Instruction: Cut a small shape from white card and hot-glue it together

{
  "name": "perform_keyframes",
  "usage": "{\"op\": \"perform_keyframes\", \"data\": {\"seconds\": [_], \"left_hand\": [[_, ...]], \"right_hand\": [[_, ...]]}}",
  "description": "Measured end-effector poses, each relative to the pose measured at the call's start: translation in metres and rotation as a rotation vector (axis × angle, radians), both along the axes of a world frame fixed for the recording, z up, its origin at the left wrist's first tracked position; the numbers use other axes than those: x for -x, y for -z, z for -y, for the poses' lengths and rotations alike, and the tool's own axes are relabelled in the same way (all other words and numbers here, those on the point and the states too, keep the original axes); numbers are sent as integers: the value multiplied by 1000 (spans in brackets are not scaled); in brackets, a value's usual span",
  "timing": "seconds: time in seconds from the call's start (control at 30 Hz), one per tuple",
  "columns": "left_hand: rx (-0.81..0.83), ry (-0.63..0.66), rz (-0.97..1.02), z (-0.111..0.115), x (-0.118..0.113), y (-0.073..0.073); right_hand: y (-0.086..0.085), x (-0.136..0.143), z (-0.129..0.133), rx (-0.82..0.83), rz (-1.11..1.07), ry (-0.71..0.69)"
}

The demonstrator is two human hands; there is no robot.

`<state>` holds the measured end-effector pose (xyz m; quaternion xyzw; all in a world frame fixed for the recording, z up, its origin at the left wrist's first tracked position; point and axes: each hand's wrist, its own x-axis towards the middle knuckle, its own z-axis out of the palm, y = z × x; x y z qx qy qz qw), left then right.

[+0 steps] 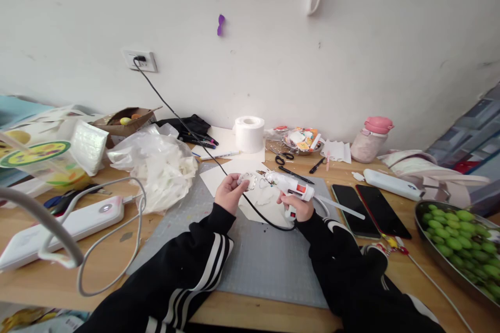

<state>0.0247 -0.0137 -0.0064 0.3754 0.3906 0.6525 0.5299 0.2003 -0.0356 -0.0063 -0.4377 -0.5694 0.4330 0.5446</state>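
Observation:
My right hand (300,206) is wrapped round the handle of a white hot glue gun (287,183), whose nozzle points left. A clear glue stick (344,205) sticks out of its back end. Between the thumb and fingers of my left hand (231,191) is a small, clear piece with a scalloped dark outline (248,181); its exact kind is too small to tell. The gun's tip is just right of this piece, and I cannot tell whether they touch. White paper sheets (269,208) lie below both hands on a grey cutting mat (258,265).
A black cord (172,101) runs from the wall socket (140,61) past my left hand. Behind stand a white paper roll (249,135) and black scissors (284,158). Two phones (355,210) and a bowl of green fruit (420,218) sit right; a plastic bag (160,171) and power bank (78,226) left.

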Motion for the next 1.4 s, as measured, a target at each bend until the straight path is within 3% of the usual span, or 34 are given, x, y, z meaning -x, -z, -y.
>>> {"op": "perform_keyframes", "data": {"seconds": [0.3,0.93,1.4], "left_hand": [[0,-7,2,2,-1,-2],[-47,-37,-42,9,-3,-8],[-47,-49,-63,8,-2,-6]], "right_hand": [[-10,4,6,67,-1,36],[-9,5,5,114,39,73],[-7,-2,-1,24,105,-64]]}}
